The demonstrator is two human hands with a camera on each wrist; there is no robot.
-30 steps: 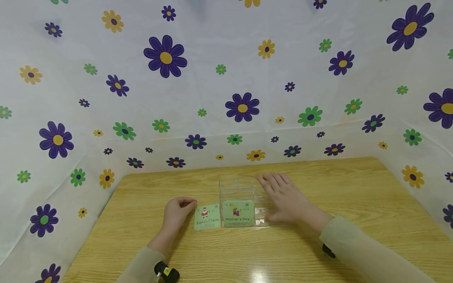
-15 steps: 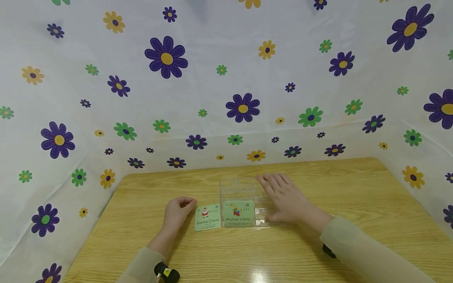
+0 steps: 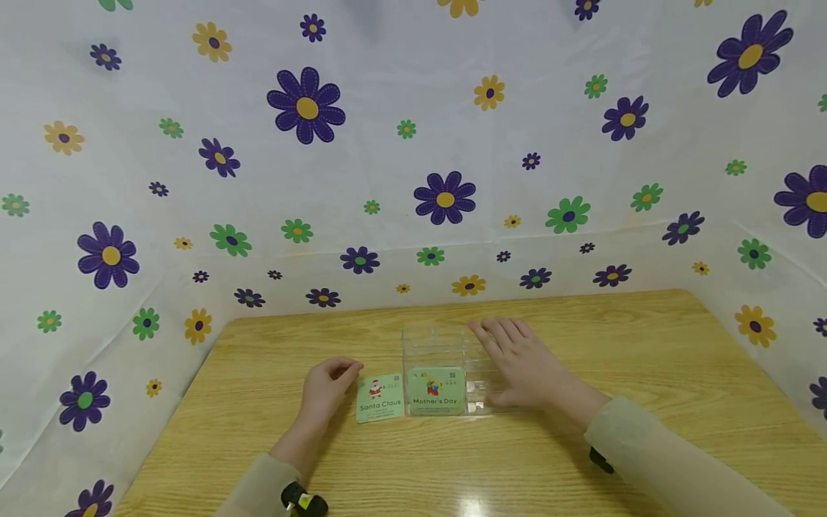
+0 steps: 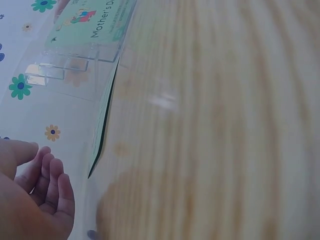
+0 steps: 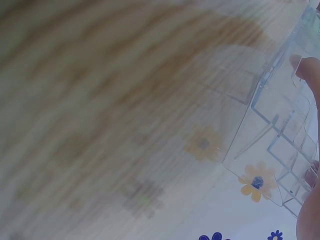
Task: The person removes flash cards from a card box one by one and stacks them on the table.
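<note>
A clear tiered plastic card holder stands in the middle of the table. Its front left compartment holds a pale green "Mother's Day" card. Left of the holder, a matching "Santa Claus" card lies on the table. My left hand is beside the Santa Claus card's left edge, its fingers loosely curled; in the left wrist view they stand apart from that card. Spread over the holder's right part, my right hand grips it from front to back, the thumb at a front lip.
The wooden table reaches back to a white curtain printed with flowers, which also hangs along both sides. A black wrist camera is strapped near the left sleeve, and another sits under the right sleeve.
Both hands, the cards and the holder stay practically where they were. The whole head view has shifted slightly.
</note>
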